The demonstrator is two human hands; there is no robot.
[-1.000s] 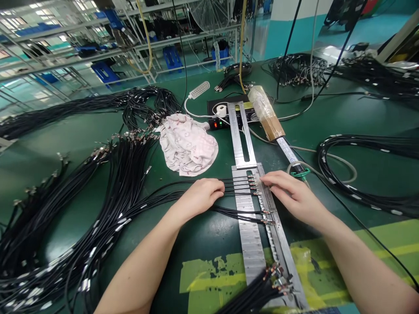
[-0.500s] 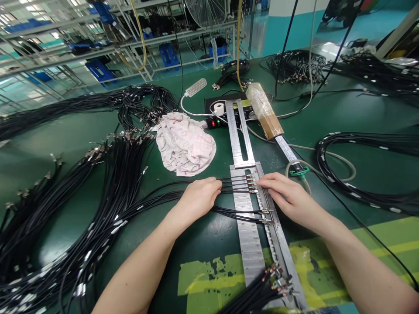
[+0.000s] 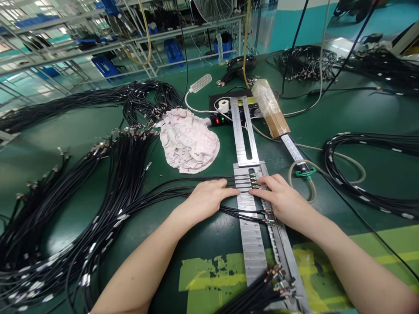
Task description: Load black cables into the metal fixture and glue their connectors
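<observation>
My left hand lies over several black cables, its fingers curled around them and its thumb stretched along one toward the metal fixture. That slotted metal fixture runs away from me, with cables laid across it. My right hand is at the fixture's right side, thumb and index finger apart, touching the cable ends. Small metal connectors tip the cables beside those fingers. Nearer me, a second group of cable ends rests on the fixture, partly under my right hand.
Large bundles of black cables cover the left side. A crumpled pink cloth, a black power box and a plastic-wrapped tool lie beyond. Coiled cables are at right; a cable bunch sits at the near edge.
My left thumb has stretched out right onto the fixture. The right hand's thumb and index have spread and shifted toward me slightly. The whole view has shifted a little.
</observation>
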